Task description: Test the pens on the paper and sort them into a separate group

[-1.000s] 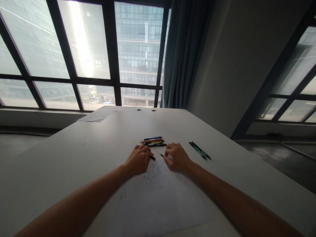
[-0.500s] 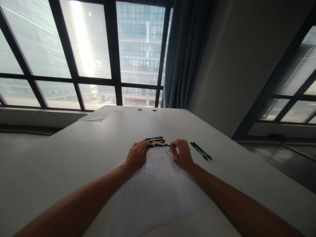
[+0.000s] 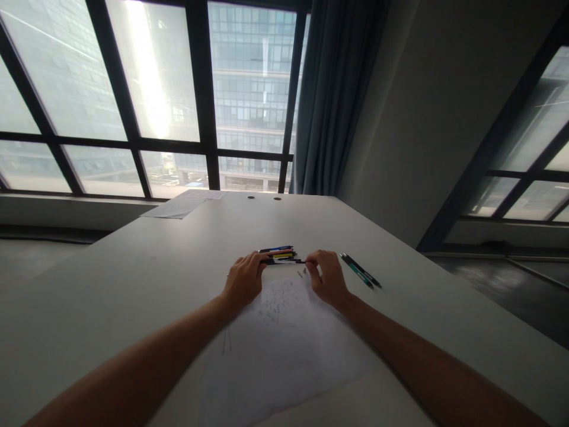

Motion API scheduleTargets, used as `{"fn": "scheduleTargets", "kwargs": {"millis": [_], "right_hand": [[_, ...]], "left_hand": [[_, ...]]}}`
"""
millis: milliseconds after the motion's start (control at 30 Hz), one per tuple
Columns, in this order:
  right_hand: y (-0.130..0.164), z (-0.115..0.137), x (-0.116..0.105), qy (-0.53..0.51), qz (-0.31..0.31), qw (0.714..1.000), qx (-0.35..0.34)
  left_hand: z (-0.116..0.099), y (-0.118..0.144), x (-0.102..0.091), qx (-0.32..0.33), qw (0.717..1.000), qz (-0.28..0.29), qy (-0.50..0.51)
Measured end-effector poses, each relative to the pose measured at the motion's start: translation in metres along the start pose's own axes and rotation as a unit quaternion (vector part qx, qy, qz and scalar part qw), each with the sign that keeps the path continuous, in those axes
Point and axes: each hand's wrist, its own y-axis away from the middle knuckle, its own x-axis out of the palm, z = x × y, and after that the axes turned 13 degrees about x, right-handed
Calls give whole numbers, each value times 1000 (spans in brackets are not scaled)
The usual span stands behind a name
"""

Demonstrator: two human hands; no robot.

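Over the top edge of a scribbled sheet of paper, my left hand is closed around the left part of a slim black-and-white pen. My right hand pinches a thin black piece at the pen's right end between thumb and fingertips. Whether that piece is joined to the pen is too small to tell. Just beyond my left fingers lie several pens side by side, among them a blue pen and a yellow pen. Small loose parts rest near my right thumb.
To the right of my right hand a black pen and a teal pen lie slanted on the white table. More paper sheets lie at the far left edge. Windows and a blue curtain stand beyond.
My left hand has shifted very slightly left. The white part between the hands, tilted before, now lies level in line with the pen. My right hand keeps its pinch.
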Motion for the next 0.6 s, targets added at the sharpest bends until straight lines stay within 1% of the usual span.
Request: {"fn": "scheduleTargets", "kwargs": {"millis": [133, 267, 500, 600], "right_hand": [[1, 1, -1, 5, 11, 999, 33], [1, -1, -1, 14, 22, 999, 29], [-2, 1, -4, 54, 25, 998, -34], [1, 5, -3, 29, 77, 994, -73]], "left_hand": [[-1, 0, -1, -4, 1000, 6, 0], [-1, -1, -1, -5, 1000, 16, 1], [-3, -2, -2, 16, 999, 46, 4], [-7, -2, -3, 47, 996, 63, 32]]}}
